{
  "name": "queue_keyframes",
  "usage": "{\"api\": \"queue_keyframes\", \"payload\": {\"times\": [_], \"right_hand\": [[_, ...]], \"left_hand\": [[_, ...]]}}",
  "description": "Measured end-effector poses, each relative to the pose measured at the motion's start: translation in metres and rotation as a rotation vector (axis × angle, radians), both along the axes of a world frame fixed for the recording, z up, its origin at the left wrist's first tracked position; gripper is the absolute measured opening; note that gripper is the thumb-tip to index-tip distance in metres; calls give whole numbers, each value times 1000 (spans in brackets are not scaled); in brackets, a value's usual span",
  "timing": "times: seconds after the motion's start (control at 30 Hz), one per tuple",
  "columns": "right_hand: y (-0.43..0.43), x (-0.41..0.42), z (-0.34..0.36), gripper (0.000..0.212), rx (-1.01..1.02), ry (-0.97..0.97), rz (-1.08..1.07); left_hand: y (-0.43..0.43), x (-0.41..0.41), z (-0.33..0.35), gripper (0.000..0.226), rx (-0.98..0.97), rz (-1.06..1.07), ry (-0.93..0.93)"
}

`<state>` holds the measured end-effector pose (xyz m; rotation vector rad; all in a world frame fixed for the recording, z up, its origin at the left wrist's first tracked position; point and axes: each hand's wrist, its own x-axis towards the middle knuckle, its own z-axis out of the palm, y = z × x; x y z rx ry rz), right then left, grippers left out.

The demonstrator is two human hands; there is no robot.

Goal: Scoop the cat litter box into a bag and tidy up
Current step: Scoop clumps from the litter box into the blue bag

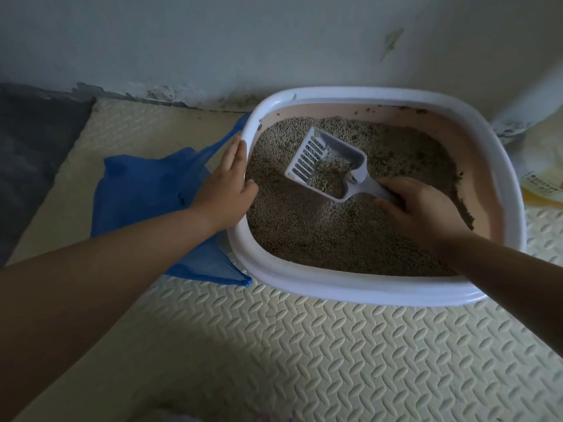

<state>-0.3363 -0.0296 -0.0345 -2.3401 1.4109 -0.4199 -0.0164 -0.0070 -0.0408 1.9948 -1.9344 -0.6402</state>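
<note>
A white-rimmed litter box (pixel 359 287) with pinkish inner walls stands on the floor mat, filled with grey-brown litter (pixel 304 233). My right hand (pixel 420 208) grips the handle of a white slotted scoop (pixel 326 162), which hovers above the litter with clumps in its bowl while fine grains fall from it. My left hand (pixel 228 184) holds the box's left rim, fingers straight along the outside and thumb hooked over the edge. A blue plastic bag (pixel 143 190) lies crumpled on the mat to the left of the box, partly under my left forearm.
The box sits against a pale wall (pixel 274 41) with a stained base. A cream embossed foam mat (pixel 335 360) covers the floor. A yellow-and-white package (pixel 542 184) lies at the right edge. Dark flooring (pixel 30 147) shows at far left.
</note>
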Motion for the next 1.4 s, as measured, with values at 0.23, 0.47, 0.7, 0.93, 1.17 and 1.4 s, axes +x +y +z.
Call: {"api": "queue_keyframes", "payload": {"times": [0.23,0.47,0.7,0.93,1.17,1.4], "right_hand": [[-9,-1,11,31,50,102,12],[-30,19,17,20,116,575,122],[-54,76,3,19,132,562,30],[-61,112,-44,18,84,347,-36],[-41,95,-65,28,103,60,3],[-29,51,-47,38,23,28,24]], "left_hand": [[-1,1,-1,66,-9,6,3],[1,1,-5,65,-58,37,69],[1,1,-12,65,-90,31,125],[0,1,-13,64,-72,37,159],[1,1,-11,65,-59,50,159],[2,1,-10,64,-59,66,170]]}}
